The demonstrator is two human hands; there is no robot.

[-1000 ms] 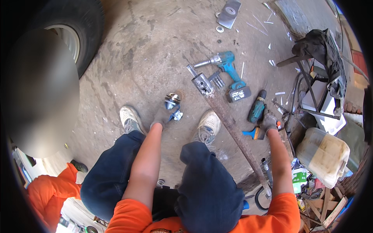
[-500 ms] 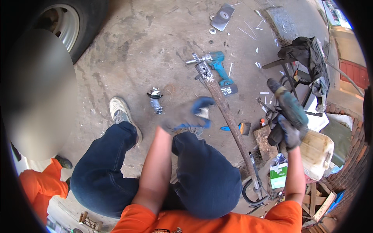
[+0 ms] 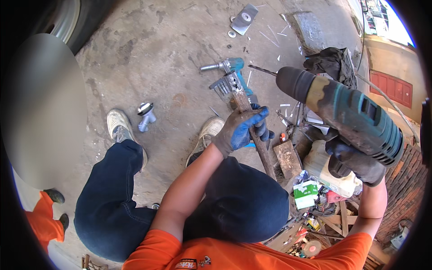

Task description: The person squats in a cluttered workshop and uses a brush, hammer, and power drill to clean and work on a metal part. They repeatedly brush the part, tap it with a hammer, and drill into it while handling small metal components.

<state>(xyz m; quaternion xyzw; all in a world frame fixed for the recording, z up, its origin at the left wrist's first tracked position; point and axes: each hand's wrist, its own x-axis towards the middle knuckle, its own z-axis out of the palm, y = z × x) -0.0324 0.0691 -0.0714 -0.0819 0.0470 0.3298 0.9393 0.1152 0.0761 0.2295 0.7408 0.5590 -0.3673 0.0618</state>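
My left hand (image 3: 243,128), in a blue and grey work glove, is closed around a long rusty metal bar (image 3: 258,144) that slants across the concrete floor; the bar's far end (image 3: 233,87) is bright, ground metal. My right hand (image 3: 353,162), in a dark glove, holds a teal and black power drill (image 3: 346,112) raised close to the camera, its bit (image 3: 263,70) pointing left toward the bar's far end. A small silver metal part (image 3: 146,114) lies on the floor beside my left shoe.
A teal cordless impact wrench (image 3: 229,67) lies by the bar's end. A metal plate and washers (image 3: 243,18) lie farther off. Dark cloth on a stand (image 3: 333,63), a wood block (image 3: 288,157) and cluttered scrap sit right. Another person in orange (image 3: 42,220) stands at the lower left.
My right hand lifted the drill off the floor and raised it close to the camera. My left hand let go of the small silver part and gripped the rusty bar.
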